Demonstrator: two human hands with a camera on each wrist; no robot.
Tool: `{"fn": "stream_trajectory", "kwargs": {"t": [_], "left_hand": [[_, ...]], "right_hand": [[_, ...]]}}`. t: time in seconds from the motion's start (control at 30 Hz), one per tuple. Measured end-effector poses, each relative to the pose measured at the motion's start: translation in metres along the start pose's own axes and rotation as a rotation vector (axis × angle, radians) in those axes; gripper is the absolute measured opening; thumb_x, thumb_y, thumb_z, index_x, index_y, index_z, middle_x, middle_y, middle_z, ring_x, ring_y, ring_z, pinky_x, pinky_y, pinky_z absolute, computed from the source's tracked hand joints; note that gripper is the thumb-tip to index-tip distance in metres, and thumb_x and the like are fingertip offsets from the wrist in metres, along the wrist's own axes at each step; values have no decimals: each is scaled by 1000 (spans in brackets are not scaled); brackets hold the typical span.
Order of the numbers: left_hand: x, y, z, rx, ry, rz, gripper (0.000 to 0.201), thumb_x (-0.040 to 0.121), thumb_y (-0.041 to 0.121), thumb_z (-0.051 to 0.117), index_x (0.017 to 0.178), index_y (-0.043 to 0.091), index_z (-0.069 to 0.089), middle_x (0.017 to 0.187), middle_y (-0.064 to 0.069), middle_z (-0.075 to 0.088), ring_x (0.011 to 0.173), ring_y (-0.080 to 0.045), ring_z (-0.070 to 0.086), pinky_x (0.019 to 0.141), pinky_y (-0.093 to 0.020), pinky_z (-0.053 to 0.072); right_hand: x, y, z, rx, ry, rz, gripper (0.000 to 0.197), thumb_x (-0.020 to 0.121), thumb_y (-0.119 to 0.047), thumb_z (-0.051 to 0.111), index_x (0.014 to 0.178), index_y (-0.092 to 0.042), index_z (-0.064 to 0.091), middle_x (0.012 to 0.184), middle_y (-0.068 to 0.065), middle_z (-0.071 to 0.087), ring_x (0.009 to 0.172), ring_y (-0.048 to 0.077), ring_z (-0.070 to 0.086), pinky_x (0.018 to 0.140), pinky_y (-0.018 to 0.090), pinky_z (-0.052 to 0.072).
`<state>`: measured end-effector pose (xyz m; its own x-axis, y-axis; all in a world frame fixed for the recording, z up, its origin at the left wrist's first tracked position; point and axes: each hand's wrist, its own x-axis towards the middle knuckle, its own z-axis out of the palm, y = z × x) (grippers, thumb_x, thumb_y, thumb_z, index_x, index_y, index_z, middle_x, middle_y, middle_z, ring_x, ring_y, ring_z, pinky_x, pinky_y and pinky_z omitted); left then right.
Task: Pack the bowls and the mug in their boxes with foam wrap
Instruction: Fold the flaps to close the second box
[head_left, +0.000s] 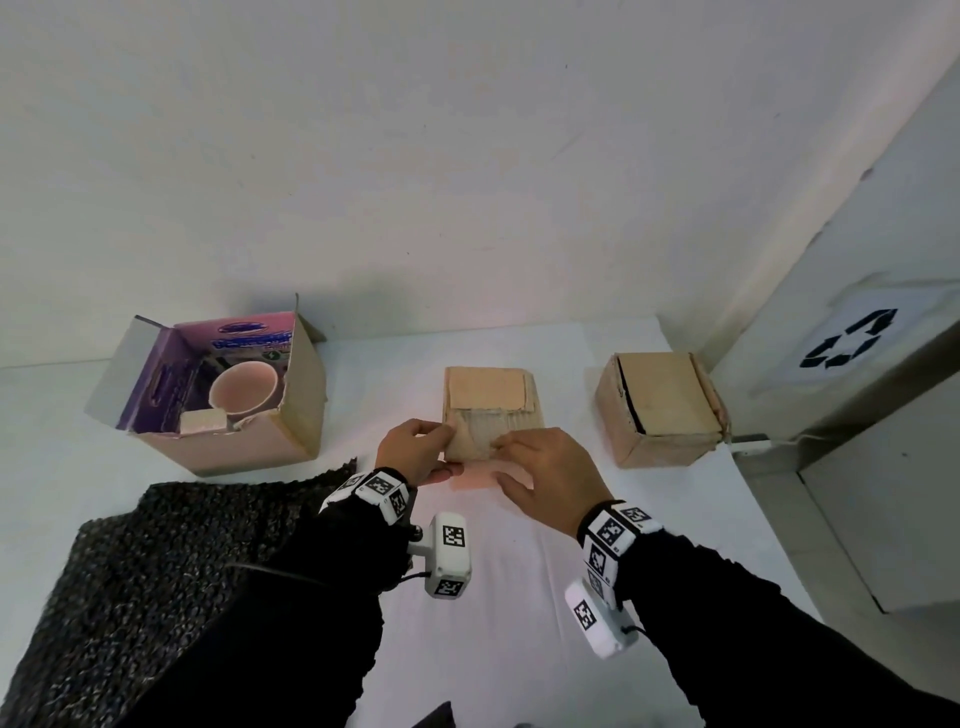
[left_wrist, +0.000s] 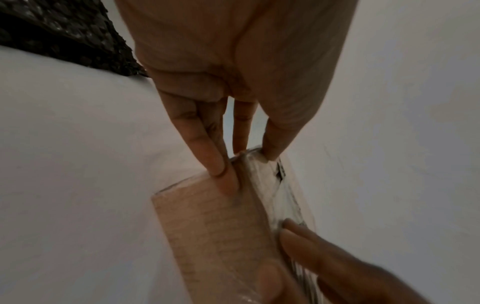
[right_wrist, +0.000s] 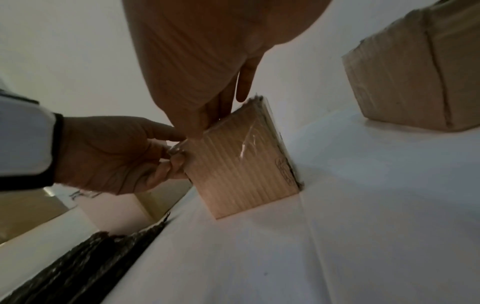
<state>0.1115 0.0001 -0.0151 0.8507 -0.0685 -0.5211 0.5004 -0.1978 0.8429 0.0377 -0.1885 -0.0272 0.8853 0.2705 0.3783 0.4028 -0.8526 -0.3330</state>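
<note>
I count three boxes on the white desk (head_left: 519, 597). The middle box (head_left: 488, 400), plain brown cardboard, sits at my twelve o'clock, and both my hands are on its near end. My left hand (head_left: 415, 449) pinches its near left corner, thumb on the front face and fingers (left_wrist: 215, 156) on the taped edge. My right hand (head_left: 550, 475) is on the near right part of the same box, fingertips (left_wrist: 293, 236) pressing the top edge and thumb against the front face; the two hands are close together but not touching each other. Clear tape (right_wrist: 246, 142) shines on the front face of this box.

The second box, a closed brown box (head_left: 660, 410), stands at two o'clock, apart from the middle one. The third, an open printed box (head_left: 228, 395), stands at ten o'clock with its flaps up. Inside it I see one pale pink bowl (head_left: 244, 389), tilted on its side, and one small cream block (head_left: 202, 421) in front of it. I cannot pick out a mug.

One sheet of dark foam wrap (head_left: 171, 561) lies at eight o'clock, near the open printed box, partly under my left sleeve (head_left: 311, 597).
</note>
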Motion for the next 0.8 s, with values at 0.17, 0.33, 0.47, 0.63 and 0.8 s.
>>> {"fn": "stream_trajectory", "kwargs": {"t": [0.17, 0.33, 0.47, 0.63, 0.8], "left_hand": [[-6, -2, -2, 24, -9, 34, 11, 90, 12, 55, 97, 6, 62, 85, -10, 69, 65, -24, 71, 57, -25, 57], [-3, -9, -8, 207, 60, 113, 12, 87, 24, 66, 90, 12, 66, 78, -4, 74, 69, -20, 73, 72, -37, 59], [-5, -16, -9, 248, 76, 184, 11, 85, 28, 69, 81, 19, 65, 71, -1, 73, 65, -16, 72, 76, -40, 59], [-10, -15, -10, 278, 78, 242, 14, 86, 32, 69, 81, 20, 64, 75, -1, 73, 64, -14, 71, 73, -36, 59], [-15, -15, -23, 443, 26, 304, 15, 89, 33, 64, 85, 19, 66, 77, 5, 73, 64, -9, 70, 71, -33, 56]], "right_hand": [[21, -1, -2, -40, -162, 36, 65, 78, -35, 70, 135, -12, 48, 138, 5, 48, 126, 22, 43, 103, 37, 39], [22, -6, 18, -135, -213, 25, 51, 84, -5, 67, 133, -13, 56, 141, 7, 52, 131, 28, 48, 104, 42, 45], [6, -14, 22, -135, -39, 23, 47, 73, 1, 74, 117, -16, 67, 122, 3, 66, 111, 24, 62, 76, 33, 58], [7, -23, 17, -194, 27, 40, 25, 73, -1, 73, 93, -15, 68, 96, 1, 64, 89, 23, 59, 54, 32, 53], [15, -29, 11, -214, -5, 119, 21, 73, 0, 69, 80, -15, 57, 84, 3, 58, 82, 25, 55, 53, 34, 48]]}}
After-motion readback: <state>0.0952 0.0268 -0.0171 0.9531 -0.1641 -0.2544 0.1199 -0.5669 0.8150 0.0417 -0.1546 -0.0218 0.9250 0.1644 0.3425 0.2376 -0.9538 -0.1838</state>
